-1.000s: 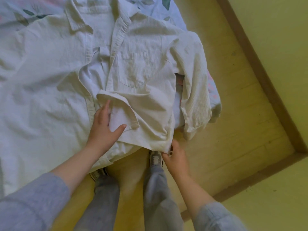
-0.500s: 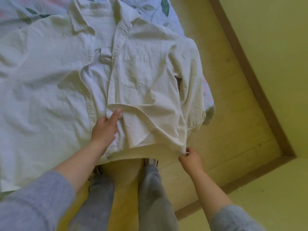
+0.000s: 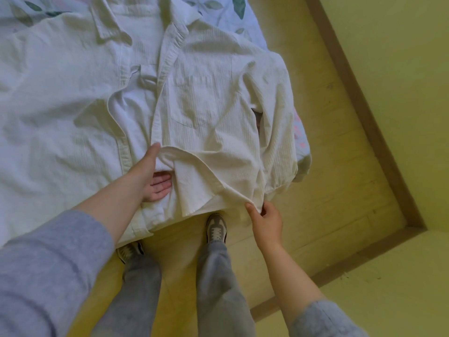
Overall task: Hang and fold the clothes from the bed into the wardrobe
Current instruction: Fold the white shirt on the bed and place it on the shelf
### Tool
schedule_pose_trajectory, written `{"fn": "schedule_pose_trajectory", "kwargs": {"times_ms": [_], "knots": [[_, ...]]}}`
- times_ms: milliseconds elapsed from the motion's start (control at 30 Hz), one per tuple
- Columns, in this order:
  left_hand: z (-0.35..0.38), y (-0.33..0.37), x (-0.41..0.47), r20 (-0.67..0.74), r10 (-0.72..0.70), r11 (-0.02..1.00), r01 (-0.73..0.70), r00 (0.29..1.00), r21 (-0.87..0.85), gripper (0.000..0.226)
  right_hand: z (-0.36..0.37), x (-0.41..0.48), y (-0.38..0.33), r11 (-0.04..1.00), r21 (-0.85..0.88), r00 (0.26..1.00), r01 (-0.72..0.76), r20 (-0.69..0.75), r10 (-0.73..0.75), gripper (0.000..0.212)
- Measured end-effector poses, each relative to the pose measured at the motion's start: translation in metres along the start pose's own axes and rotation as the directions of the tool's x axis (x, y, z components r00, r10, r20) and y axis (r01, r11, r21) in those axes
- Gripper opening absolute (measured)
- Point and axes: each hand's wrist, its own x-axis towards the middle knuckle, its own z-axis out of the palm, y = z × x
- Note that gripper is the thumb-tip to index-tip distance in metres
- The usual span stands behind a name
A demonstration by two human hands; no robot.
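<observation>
Cream ribbed shirt [image 3: 206, 105] is spread collar-away on the bed [image 3: 226, 13], with its hem at the near edge. Left hand [image 3: 150, 176] is slipped under the flipped-up front panel, fingers pretty straight. Right hand [image 3: 267, 221] pinches the hem corner just past the mattress edge.

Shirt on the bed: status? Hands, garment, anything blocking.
Left hand flat under the turned-up front panel. Right hand pinches the hem corner. Shirt spread on the bed, not yet folded. Nothing seen in the way.
</observation>
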Motion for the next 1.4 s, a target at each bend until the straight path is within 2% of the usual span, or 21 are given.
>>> {"fn": "schedule_pose_trajectory", "kwargs": {"times_ms": [67, 100, 167, 267, 333, 433, 500, 567, 633, 733, 833, 900, 967, 1033, 1067, 1100, 1167, 1200, 1300, 1400], "knots": [[0.004, 0.002, -0.002, -0.077, 0.006, 1.0, -0.006, 0.997, -0.006, 0.019, -0.013, 0.001, 0.002, 0.994, 0.102, 0.999, -0.031, 0.038, 0.027, 0.017], [0.003, 0.001, -0.003, -0.1, 0.016, 1.0, -0.019, 0.995, -0.023, 0.015, -0.021, 0.002, 0.003, 0.988, 0.139, 0.997, -0.073, 0.049, 0.067, 0.016], [-0.001, -0.007, -0.003, -0.088, 0.056, 0.997, -0.06, 0.995, -0.044, 0.025, -0.039, 0.006, 0.008, 0.965, 0.215, 0.989, -0.149, 0.036, 0.144, 0.017], [-0.009, -0.029, -0.005, -0.083, 0.132, 0.988, -0.125, 0.988, 0.091, 0.026, -0.059, 0.013, 0.016, 0.948, 0.254, 0.978, -0.194, -0.026, 0.207, 0.019], [-0.016, -0.043, -0.003, -0.122, 0.173, 0.968, -0.146, 0.977, 0.206, 0.027, -0.061, 0.018, 0.019, 0.96, 0.155, 0.972, -0.233, -0.006, 0.236, 0.021], [-0.022, -0.052, 0.0, -0.13, 0.219, 0.925, -0.163, 0.967, 0.345, 0.019, -0.055, 0.026, 0.016, 0.936, -0.198, 0.951, -0.29, 0.049, 0.305, 0.033], [-0.019, -0.048, 0.0, -0.118, 0.278, 0.913, -0.224, 0.953, 0.34, 0.02, -0.047, 0.028, 0.001, 0.925, -0.309, 0.972, -0.221, 0.003, 0.234, 0.043], [-0.012, -0.037, 0.002, -0.138, 0.408, 0.855, -0.325, 0.902, 0.403, 0.029, -0.038, 0.029, -0.019, 0.951, -0.307, 0.996, -0.02, -0.083, -0.006, 0.037], [-0.002, -0.021, 0.008, -0.139, 0.535, 0.765, -0.408, 0.833, 0.499, 0.035, -0.029, 0.032, -0.043, 0.951, -0.261, 0.968, 0.167, -0.142, -0.209, 0.028], [0.016, 0.013, 0.023, -0.117, 0.626, 0.7, -0.488, 0.771, 0.522, 0.028, -0.014, 0.049, -0.083, 0.913, -0.254, 0.923, 0.319, -0.134, -0.36, 0.027], [0.03, 0.045, 0.039, -0.113, 0.687, 0.644, -0.529, 0.718, 0.552, 0.034, -0.001, 0.076, -0.113, 0.885, -0.318, 0.925, 0.34, -0.057, -0.376, 0.041], [0.037, 0.065, 0.044, -0.152, 0.756, 0.587, -0.557, 0.637, 0.587, 0.028, 0.005, 0.092, -0.125, 0.895, -0.314, 0.945, 0.317, 0.02, -0.327, 0.049], [0.035, 0.085, 0.046, -0.275, 0.805, 0.577, -0.586, 0.525, 0.569, 0.027, 0.008, 0.105, -0.134, 0.898, -0.295, 0.944, 0.325, 0.042, -0.327, 0.054], [0.022, 0.098, 0.051, -0.415, 0.78, 0.625, -0.565, 0.468, 0.538, 0.028, 0.009, 0.117, -0.145, 0.916, -0.254, 0.948, 0.309, 0.01, -0.317, 0.067], [0.015, 0.1, 0.054, -0.424, 0.765, 0.641, -0.518, 0.485, 0.566, 0.027, 0.008, 0.123, -0.149, 0.931, -0.232, 0.956, 0.283, -0.014, -0.294, 0.073], [0.009, 0.1, 0.057, -0.371, 0.76, 0.63, -0.464, 0.533, 0.623, 0.026, 0.007, 0.128, -0.154, 0.945, -0.206, 0.963, 0.253, -0.036, -0.266, 0.078], [0.005, 0.096, 0.061, -0.184, 0.756, 0.535, -0.43, 0.629, 0.727, 0.024, 0.005, 0.133, -0.159, 0.972, -0.13, 0.973, 0.195, -0.098, -0.209, 0.082], [0.006, 0.095, 0.061, -0.107, 0.758, 0.493, -0.458, 0.644, 0.74, 0.025, 0.004, 0.135, -0.161, 0.98, -0.095, 0.973, 0.173, -0.134, -0.185, 0.084], [0.009, 0.101, 0.061, 0.0, 0.766, 0.44, -0.525, 0.643, 0.728, 0.02, 0.0, 0.142, -0.167, 0.987, -0.062, 0.976, 0.149, -0.152, -0.157, 0.092], [0.011, 0.118, 0.068, 0.015, 0.776, 0.432, -0.548, 0.631, 0.717, 0.018, -0.004, 0.155, -0.176, 0.979, -0.077, 0.976, 0.191, -0.089, -0.197, 0.095]]}}
